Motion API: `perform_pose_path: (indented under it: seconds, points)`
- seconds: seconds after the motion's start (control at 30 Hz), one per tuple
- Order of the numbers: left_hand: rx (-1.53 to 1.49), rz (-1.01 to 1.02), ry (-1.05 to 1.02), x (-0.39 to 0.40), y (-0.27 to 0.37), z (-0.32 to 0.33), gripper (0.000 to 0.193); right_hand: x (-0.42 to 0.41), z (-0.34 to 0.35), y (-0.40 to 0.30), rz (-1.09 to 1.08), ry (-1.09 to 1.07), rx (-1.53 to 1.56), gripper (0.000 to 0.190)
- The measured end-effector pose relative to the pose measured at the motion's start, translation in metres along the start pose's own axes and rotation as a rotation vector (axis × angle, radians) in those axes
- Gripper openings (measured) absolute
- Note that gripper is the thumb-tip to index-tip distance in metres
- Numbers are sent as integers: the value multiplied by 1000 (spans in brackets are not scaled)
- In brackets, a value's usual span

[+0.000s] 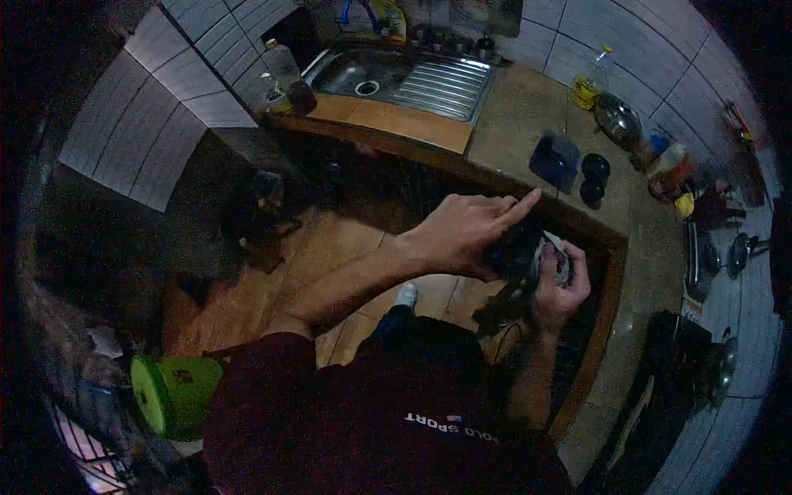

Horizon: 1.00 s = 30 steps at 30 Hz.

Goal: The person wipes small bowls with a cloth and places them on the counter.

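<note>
My left hand is stretched out over the dark gap in front of the counter, its index finger pointing toward the counter edge, and nothing is seen in it. To its right, my right hand is closed around a small crumpled, whitish-grey item, perhaps a cloth or wrapper; the dim light hides what it is. Beyond the hands, on the tiled counter, a dark blue container lies beside two dark round objects.
A steel sink with a ribbed drainboard is set in the counter. Bottles stand at its left end. A bottle with yellow liquid and a metal lid are by the wall. A green bucket is at lower left.
</note>
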<state>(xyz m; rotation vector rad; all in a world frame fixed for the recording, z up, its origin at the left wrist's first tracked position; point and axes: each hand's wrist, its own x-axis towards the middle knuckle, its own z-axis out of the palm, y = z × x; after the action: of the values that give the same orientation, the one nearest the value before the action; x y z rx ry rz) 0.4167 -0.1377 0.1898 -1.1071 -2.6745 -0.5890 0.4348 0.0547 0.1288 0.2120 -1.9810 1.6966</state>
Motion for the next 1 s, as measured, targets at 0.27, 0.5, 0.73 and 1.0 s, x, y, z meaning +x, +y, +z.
perform_pose_path:
  seconds: [0.27, 0.5, 0.73, 1.0]
  points:
    - [-135, 104, 199, -6, -11, -17, 129, 1, 12, -7, 119, 53, 267, 21]
    - [-490, 71, 377, -17, -22, -20, 139, 3, 21, -16, 144, 47, 407, 24]
    - [-772, 28, 594, -29, -22, 9, 132, -10, 37, -17, 138, -82, 407, 20]
    - [-1267, -132, 476, -38, -11, 30, 115, -13, 46, -24, 130, -255, 226, 23]
